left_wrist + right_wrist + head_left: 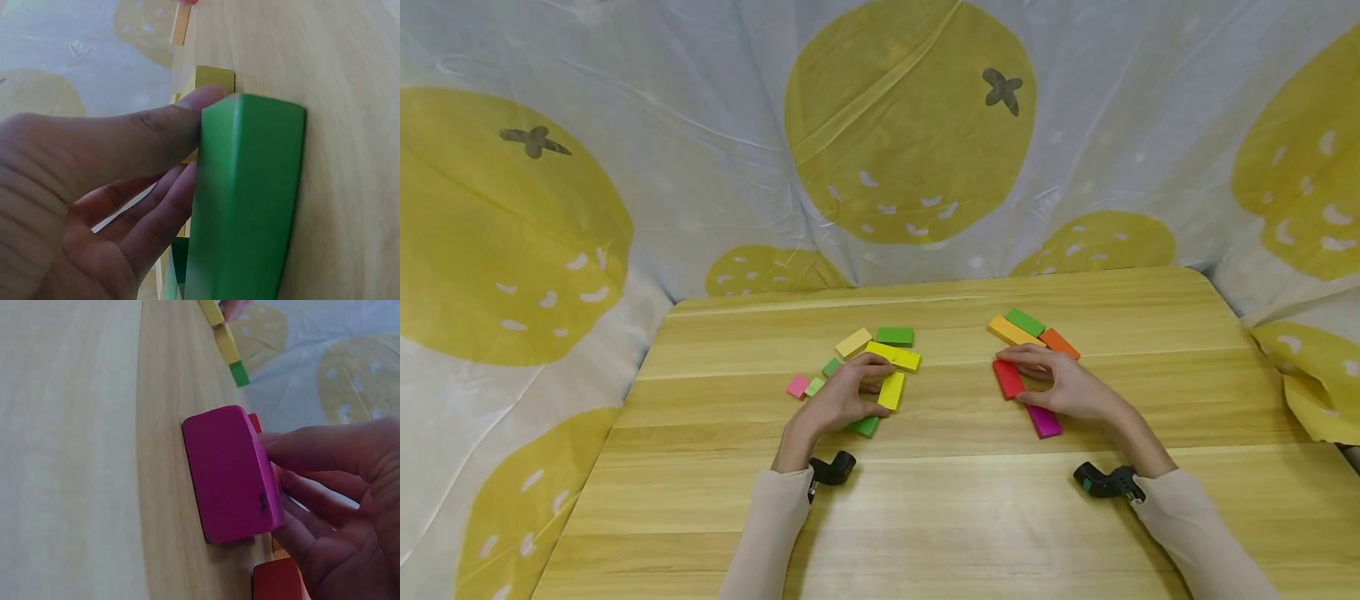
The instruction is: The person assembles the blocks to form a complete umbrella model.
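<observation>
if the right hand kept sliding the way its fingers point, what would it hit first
Probably the red block: the right hand has its fingers aimed leftward at it, seemingly already touching. Beyond lies bare table.

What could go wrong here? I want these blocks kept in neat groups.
The left hand lies among crowded blocks: its thumb touches the green block, its fingers curl at the yellow block, so any sweep may scatter the small pink block and others nearby. The right hand touches both the magenta block and the red block; moving one could drag the other.
</observation>
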A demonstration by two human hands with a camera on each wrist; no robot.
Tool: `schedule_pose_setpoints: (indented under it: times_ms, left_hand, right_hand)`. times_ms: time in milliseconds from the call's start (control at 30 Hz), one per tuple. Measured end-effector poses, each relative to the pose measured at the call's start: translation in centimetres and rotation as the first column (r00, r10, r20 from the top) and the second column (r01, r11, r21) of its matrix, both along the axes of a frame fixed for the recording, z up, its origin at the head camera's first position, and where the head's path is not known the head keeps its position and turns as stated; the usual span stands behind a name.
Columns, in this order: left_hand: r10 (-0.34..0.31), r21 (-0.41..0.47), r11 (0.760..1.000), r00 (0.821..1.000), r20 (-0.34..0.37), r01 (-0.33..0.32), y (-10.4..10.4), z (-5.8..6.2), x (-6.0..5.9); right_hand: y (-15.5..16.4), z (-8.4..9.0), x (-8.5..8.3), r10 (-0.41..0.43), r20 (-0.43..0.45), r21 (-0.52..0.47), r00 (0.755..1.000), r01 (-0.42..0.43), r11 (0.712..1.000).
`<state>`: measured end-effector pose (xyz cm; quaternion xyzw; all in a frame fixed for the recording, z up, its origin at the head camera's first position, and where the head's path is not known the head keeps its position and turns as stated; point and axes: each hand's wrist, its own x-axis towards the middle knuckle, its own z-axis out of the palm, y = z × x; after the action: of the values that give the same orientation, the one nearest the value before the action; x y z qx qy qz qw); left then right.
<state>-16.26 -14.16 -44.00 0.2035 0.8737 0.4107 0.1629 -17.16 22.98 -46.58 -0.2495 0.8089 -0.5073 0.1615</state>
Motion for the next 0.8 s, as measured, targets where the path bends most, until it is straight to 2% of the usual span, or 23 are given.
schedule_pose_setpoints:
  times_ms: [300, 600, 700, 800]
  left_hand:
    - [0.004, 0.047, 0.999, 1.000, 0.029, -0.005, 0.0, -0.2, 0.0]
    - [0.031, 0.092, 0.995, 0.995, 0.096, -0.040, 0.6, -0.2, 0.1]
    - [0.029, 0.092, 0.995, 0.996, 0.089, -0.037, 1.3, 0.0, 0.2]
    - [-0.006, 0.102, 0.995, 0.998, 0.057, 0.000, 2.2, 0.2, 0.1]
  right_hand:
    - [0.0, 0.0, 0.0, -0.041, 0.009, 0.011, 0.999, 0.041, 0.999]
    - [-0.2, -0.1, 0.0, -0.054, 0.068, -0.047, 0.996, 0.058, 0.997]
    - [-0.1, -0.1, -0.1, -0.047, 0.081, -0.067, 0.996, 0.053, 0.996]
    - [0.0, -0.2, 0.0, -0.046, 0.091, -0.082, 0.995, 0.054, 0.995]
